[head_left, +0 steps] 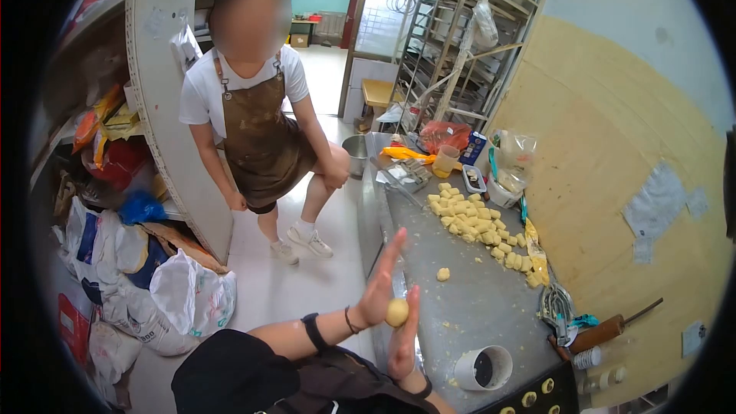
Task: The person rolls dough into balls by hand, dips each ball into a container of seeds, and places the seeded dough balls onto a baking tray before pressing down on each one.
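Note:
A smooth round dough ball [397, 313] is pressed between my two palms. My left hand [379, 284], with dark bands at its wrist, is on the ball's left side, its fingers stretched out and pointing up. On the other side my right hand [404, 340] presses with its palm, fingers straight. Both hands are in front of the metal worktable [452, 314]. A single dough piece [443, 274] lies on the table just beyond them. Farther back is a heap of cut yellow dough pieces [471, 218].
A white tub [484, 368] with dark contents stands near a black tray [556, 383] of filled rounds. A rolling pin [598, 333] and wire whisk [558, 303] lie by the wall. A person in a brown apron [264, 138] stands across the aisle. Sacks [138, 307] crowd the left floor.

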Available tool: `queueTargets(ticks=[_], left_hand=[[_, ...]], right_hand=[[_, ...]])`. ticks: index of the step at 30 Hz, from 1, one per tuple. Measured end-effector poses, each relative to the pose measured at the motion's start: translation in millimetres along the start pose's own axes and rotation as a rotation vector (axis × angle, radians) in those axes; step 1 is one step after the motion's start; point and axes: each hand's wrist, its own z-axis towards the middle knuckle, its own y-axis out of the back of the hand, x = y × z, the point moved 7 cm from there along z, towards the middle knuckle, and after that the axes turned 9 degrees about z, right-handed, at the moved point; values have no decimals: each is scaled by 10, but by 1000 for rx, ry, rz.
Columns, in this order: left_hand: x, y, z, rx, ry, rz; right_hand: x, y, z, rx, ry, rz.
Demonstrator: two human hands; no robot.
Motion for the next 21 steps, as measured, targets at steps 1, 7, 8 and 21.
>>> queueTargets(ticks=[1,7,8,21], left_hand=[[15,63,59,-26,-16,18],[-132,-374,-441,301,31,-78],[-224,-399,-485,345,11,-87],[579,-348,-948,473,787,-517]], right_hand=[[-23,-13,-12,23,29,-41],[497,372,625,-242,150,-306],[500,412,688,-322,149,-241],[371,217,393,-273,113,-692]])
